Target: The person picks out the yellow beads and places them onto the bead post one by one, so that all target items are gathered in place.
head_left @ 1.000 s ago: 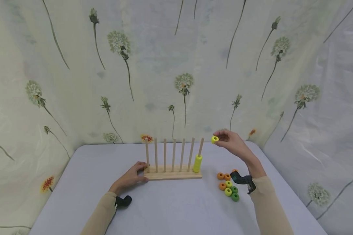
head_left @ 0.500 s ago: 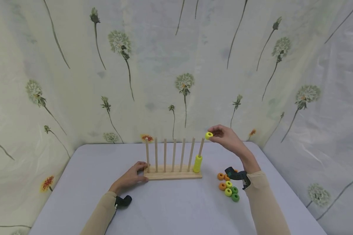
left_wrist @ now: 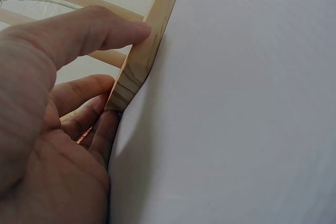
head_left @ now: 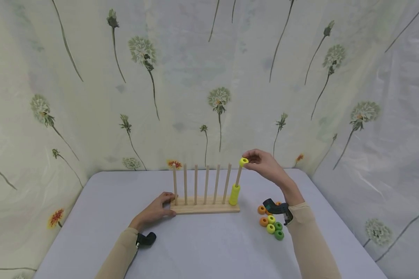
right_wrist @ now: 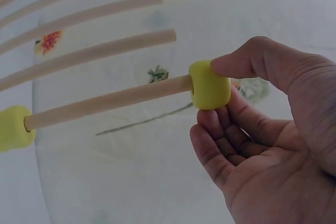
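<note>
A wooden peg rack [head_left: 206, 209] with a row of upright pegs stands on the table. At its left end my left hand [head_left: 155, 209] grips the base, thumb on the front face and fingers around the end. My right hand [head_left: 267, 166] pinches a yellow bead [right_wrist: 210, 85] between thumb and fingers at the top of the rightmost peg [right_wrist: 110, 100]. In the right wrist view the peg's tip enters the bead's hole. Lower on that peg sits a stack of yellow beads [head_left: 234, 195]; the other pegs are bare.
Right of the rack lie loose beads: orange beads [head_left: 263, 221], yellow beads [head_left: 270, 228] and green beads [head_left: 279, 235]. The right wrist camera [head_left: 277, 206] hides part of the orange ones. A flower-printed curtain [head_left: 181, 77] hangs behind the white table [head_left: 202, 252].
My right hand has moved left with the yellow bead, from beside the rightmost peg to its top. My left hand and the rack have stayed in place.
</note>
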Demonstrator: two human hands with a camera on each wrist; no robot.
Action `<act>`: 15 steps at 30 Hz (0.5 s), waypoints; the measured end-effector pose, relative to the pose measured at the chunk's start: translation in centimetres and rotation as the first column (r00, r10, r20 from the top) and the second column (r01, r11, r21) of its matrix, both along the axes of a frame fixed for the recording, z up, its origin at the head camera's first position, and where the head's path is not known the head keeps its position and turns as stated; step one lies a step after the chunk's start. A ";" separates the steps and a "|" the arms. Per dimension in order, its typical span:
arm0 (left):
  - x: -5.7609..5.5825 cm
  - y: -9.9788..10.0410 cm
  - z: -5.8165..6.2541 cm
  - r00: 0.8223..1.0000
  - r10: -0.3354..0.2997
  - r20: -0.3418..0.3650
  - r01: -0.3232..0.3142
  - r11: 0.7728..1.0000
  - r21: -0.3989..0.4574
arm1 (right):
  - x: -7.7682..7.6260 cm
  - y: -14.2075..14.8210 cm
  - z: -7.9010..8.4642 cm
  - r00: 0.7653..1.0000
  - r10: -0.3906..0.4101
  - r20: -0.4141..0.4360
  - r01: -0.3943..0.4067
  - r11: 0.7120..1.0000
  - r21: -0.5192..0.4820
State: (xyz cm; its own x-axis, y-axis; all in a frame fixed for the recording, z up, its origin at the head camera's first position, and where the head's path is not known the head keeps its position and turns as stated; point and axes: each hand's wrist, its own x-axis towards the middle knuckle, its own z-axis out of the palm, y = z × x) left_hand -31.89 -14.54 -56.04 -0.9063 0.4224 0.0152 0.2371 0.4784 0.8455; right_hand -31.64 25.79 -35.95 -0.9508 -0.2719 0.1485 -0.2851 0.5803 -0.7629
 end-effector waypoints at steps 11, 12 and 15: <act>0.0 0.0 0.0 1.000 -0.012 -0.001 0.012 1.000 0.018 | 0.0 -0.8 0.0 1.000 0.002 0.013 -0.002 1.000 -0.006; 0.0 -0.1 0.0 1.000 -0.013 -0.001 0.013 1.000 0.021 | 0.3 -1.1 0.3 1.000 0.001 0.016 -0.001 1.000 -0.003; -0.1 0.0 -0.1 1.000 -0.015 0.003 0.014 1.000 0.024 | 0.7 -1.2 0.4 1.000 0.010 0.013 -0.010 1.000 0.001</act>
State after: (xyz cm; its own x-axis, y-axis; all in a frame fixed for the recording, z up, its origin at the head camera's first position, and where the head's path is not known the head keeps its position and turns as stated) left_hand -31.95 -14.58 -56.09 -0.9001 0.4351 0.0226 0.2413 0.4549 0.8572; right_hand -30.94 24.59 -35.52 -0.9498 -0.2817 0.1362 -0.2813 0.5782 -0.7659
